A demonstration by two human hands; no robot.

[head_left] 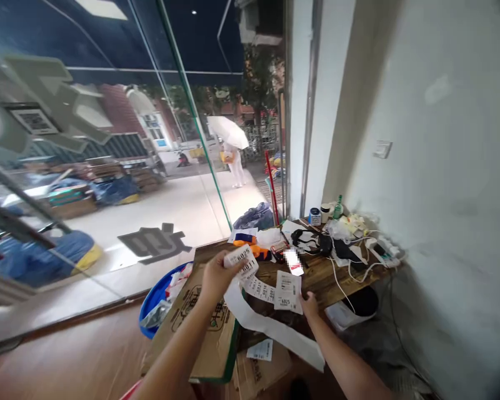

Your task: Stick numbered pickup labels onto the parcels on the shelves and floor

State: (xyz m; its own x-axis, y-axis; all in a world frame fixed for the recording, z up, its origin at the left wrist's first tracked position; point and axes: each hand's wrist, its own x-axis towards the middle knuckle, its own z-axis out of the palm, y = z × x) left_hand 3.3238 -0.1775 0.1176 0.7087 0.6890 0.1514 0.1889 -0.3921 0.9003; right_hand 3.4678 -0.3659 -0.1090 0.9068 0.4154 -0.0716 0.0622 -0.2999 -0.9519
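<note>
My left hand pinches the end of a strip of printed labels; the numbers 6025 and 6011 show on it. The strip curves on to the right with more printed numbers, and a long blank white paper strip hangs below in a loop. In my right hand is a printed paper slip marked 6025, gripped by its lower right edge. Under my left forearm lies a flat brown cardboard box. A lit phone, its screen blurred, lies on the table just beyond the slip.
The wooden table carries orange-and-blue objects, cables, a power strip, jars and a green bottle. A blue basket stands left, a bin beneath. Another carton is below. Outside the glass, someone carries an umbrella.
</note>
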